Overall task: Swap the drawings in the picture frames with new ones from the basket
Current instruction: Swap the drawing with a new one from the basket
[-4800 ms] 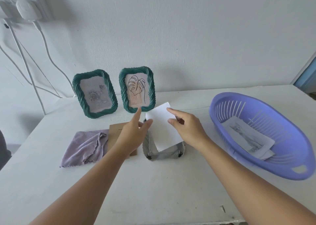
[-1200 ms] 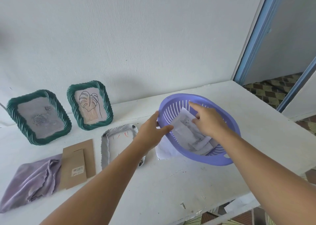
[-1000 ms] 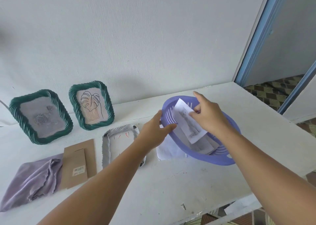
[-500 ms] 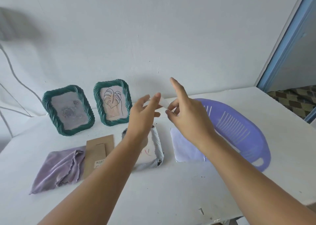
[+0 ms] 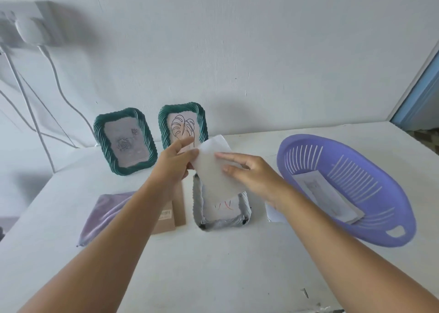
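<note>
A white sheet of paper [image 5: 215, 170], blank side up, is held between both hands just above an open grey frame [image 5: 219, 222] that lies face down on the table. My left hand [image 5: 174, 164] pinches the sheet's left edge. My right hand [image 5: 249, 172] holds its right side with fingers on top. Inside the grey frame a drawing with red marks [image 5: 223, 204] shows. Two green frames stand at the wall, one with a rose drawing [image 5: 124, 141], one with a leaf drawing [image 5: 183, 126]. The purple basket [image 5: 384, 208] at right holds another drawing [image 5: 325, 197].
A brown cardboard backing [image 5: 169, 214] and a lilac cloth [image 5: 104, 211] lie left of the grey frame. A white sheet [image 5: 273, 214] lies between frame and basket. White cables hang from a wall socket [image 5: 26, 27] at far left. The table's front edge is near.
My right hand took a drawing out of the basket and carried it left. Both hands now hold it lower, over the grey frame, blank side up.
</note>
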